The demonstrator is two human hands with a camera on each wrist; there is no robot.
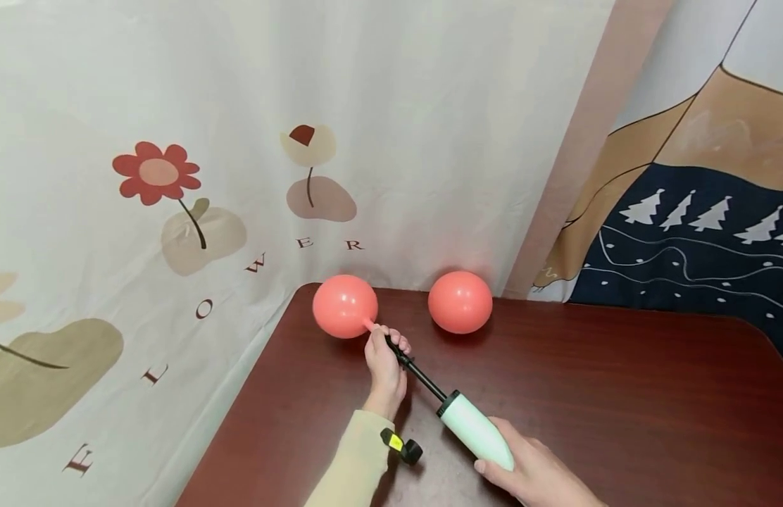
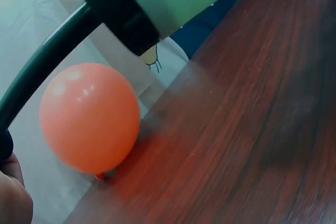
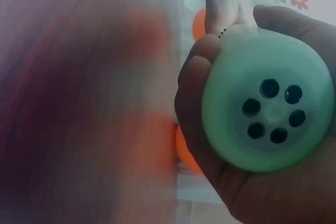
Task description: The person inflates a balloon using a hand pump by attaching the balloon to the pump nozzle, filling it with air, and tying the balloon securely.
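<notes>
In the head view my left hand (image 1: pixel 386 362) pinches the neck of an inflated coral balloon (image 1: pixel 345 306) together with the black nozzle of a hand pump. The pump (image 1: pixel 475 428) has a mint-green body and a thin black rod that runs up to the nozzle. My right hand (image 1: pixel 534 461) holds the green body near its lower end. Seen from the right wrist, those fingers wrap around the pump's rounded end (image 3: pixel 274 113), which has a ring of holes. A second coral balloon (image 1: pixel 460 303), its knot visible in the left wrist view, rests on the table apart from both hands.
The dark red wooden table (image 1: pixel 594 394) runs along a printed curtain (image 1: pixel 429 141) with flowers and letters. Both balloons sit near its back edge, by the fabric. A black and yellow strapped device (image 1: pixel 401 445) is on the left wrist.
</notes>
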